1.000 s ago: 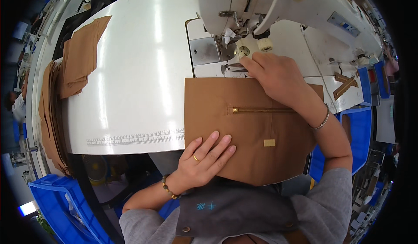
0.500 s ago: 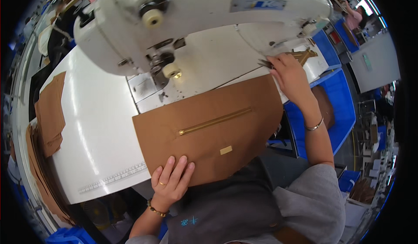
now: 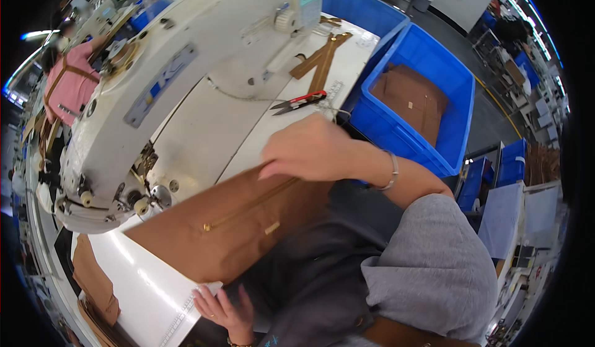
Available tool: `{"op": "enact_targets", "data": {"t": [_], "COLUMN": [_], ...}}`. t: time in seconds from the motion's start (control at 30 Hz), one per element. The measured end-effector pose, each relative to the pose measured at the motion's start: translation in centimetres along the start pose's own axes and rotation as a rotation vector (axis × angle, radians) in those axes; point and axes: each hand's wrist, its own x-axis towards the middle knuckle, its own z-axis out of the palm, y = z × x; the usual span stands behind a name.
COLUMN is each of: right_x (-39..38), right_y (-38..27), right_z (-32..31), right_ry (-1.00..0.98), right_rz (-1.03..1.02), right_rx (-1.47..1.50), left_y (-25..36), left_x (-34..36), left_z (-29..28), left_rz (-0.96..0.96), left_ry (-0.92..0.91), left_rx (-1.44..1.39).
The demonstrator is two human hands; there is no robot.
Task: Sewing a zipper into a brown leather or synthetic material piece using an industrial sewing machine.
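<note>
A brown fabric panel (image 3: 195, 238) with a brass zipper (image 3: 248, 206) and a small gold tag (image 3: 272, 228) lies over the table's front edge, beside the sewing machine (image 3: 167, 68). My right hand (image 3: 313, 149) is closed on its upper right edge, thumb and fingers pinching the fabric. By the panel's lower left corner, my left hand (image 3: 226, 310) is open, its fingers apart at the table edge. It holds nothing. Thread snips (image 3: 299, 103) with a red and black handle lie on the table beyond my right hand.
Brown zippers (image 3: 322, 62) lie behind the snips. A blue bin (image 3: 427, 139) at the right holds a brown piece with a similar gold tag. More brown panels (image 3: 96, 279) are stacked at the left, near a printed ruler (image 3: 178, 318). A person in pink (image 3: 74, 77) sits far left.
My view has swung to the right. My right hand has let go of the snips and now grips the panel's edge. My left hand has come off the panel, which has shifted its angle.
</note>
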Motion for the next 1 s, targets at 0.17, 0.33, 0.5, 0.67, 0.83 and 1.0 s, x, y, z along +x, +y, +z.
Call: {"op": "enact_targets", "data": {"t": [0.17,0.33,0.5,0.67,0.83,1.0], "right_x": [-11.1,-23.5,-35.3,-32.9,-17.7,-5.7], "right_y": [4.0,12.1,19.5,21.3,20.4,20.6], "right_z": [-11.8,-21.8,-20.8,-14.7,-12.6,-9.2], "right_ry": [0.995,1.438,1.155,0.607,0.247,-0.109], "right_rz": [0.496,0.645,1.349,1.318,0.501,0.093], "right_rx": [-0.071,-0.031,-0.612,-1.138,-0.813,-0.833], "left_y": [-1.9,-2.1,-2.2,-2.4,-2.1,-1.7], "left_x": [0.8,1.2,0.8,0.2,0.4,1.1], "left_z": [-0.7,-0.7,-0.4,-0.1,-0.3,-0.3], "left_rz": [-0.071,-0.068,-0.071,-0.091,-0.089,-0.13], "left_ry": [0.041,-0.032,-0.035,-0.067,-0.08,-0.072], "left_rx": [-0.045,0.037,0.068,0.069,0.089,0.095]}}
